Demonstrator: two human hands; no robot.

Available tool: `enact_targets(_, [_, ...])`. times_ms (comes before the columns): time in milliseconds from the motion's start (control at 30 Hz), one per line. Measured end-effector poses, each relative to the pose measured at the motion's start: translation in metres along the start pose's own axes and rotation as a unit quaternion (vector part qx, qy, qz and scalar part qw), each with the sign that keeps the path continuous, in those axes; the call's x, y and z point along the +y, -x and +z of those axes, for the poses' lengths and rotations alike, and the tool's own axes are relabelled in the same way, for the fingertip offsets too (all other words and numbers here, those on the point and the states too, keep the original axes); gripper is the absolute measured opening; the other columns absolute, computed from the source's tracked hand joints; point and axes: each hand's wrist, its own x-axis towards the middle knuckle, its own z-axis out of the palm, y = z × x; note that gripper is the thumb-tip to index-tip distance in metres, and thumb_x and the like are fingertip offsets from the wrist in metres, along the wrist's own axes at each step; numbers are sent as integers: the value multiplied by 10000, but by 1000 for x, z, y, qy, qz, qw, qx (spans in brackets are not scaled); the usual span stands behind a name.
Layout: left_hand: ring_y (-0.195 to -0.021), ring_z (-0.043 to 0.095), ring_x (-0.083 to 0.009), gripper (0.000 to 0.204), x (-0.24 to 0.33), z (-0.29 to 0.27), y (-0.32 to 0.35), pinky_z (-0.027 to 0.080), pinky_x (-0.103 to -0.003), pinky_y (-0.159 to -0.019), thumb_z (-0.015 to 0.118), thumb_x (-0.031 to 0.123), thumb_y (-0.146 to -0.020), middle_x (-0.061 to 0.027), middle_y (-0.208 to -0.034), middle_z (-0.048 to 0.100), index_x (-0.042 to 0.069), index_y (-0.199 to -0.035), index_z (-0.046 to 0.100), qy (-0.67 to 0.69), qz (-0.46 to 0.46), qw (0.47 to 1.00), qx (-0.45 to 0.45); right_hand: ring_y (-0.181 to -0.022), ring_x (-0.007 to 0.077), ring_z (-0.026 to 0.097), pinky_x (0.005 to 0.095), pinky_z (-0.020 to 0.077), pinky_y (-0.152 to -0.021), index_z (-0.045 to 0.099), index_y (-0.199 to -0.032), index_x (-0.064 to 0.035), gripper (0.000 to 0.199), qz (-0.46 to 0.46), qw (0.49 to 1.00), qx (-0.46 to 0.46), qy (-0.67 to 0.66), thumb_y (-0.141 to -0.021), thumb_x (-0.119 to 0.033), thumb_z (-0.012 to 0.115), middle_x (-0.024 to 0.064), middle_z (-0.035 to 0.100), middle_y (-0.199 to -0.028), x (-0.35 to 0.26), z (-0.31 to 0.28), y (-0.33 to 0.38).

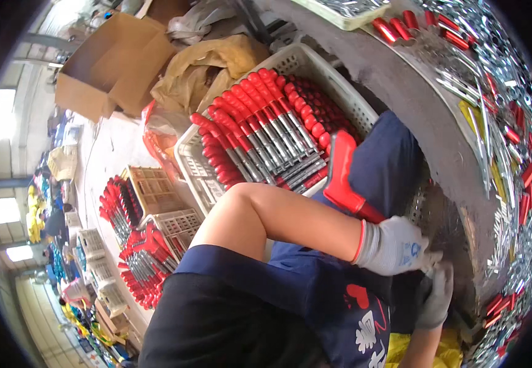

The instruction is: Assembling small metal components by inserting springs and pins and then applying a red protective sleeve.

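Observation:
My left hand [396,246], in a white-grey knit glove, is closed around the shaft of a tool with a red angled handle [344,178]. The handle sticks out past the thumb side, over a dark blue trouser leg. Right against it is my gloved right hand [436,297], its fingers curled in at the left fingertips; what they grip is hidden. Beyond my left forearm, a pale plastic crate [339,89] holds several rows of similar red-handled tools [266,132] with chrome shafts.
Along the right runs a worn workbench [428,132] heaped with metal parts [511,55] and red tubes [389,29]. At the upper left stand an open cardboard box [115,64] and a tan sack [211,67]. More red-handled tools [149,260] lie by crates [183,228] on the floor.

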Motion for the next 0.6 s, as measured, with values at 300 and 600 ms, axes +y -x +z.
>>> enact_targets(300, [-911, 635, -237, 258, -13, -63, -16, 556, -363, -746, 447, 173, -945, -146, -1079, 599, 13, -1138, 510, 514, -238, 665, 487, -971, 414, 550, 427, 455, -821, 518, -1204, -11, 633, -456, 829, 37, 322, -621, -45, 762, 233, 556, -1082, -8, 62, 7])
enact_targets(600, [-602, 550, -226, 166, -39, 109, -90, 514, -474, -759, 507, 266, -899, -13, -579, 470, 122, -829, 550, 893, -324, 172, 261, -608, 148, 532, 313, 462, -576, 484, -1213, -17, 558, 139, 908, 64, -389, -822, -380, 646, 16, 525, -700, 39, 2, 48])
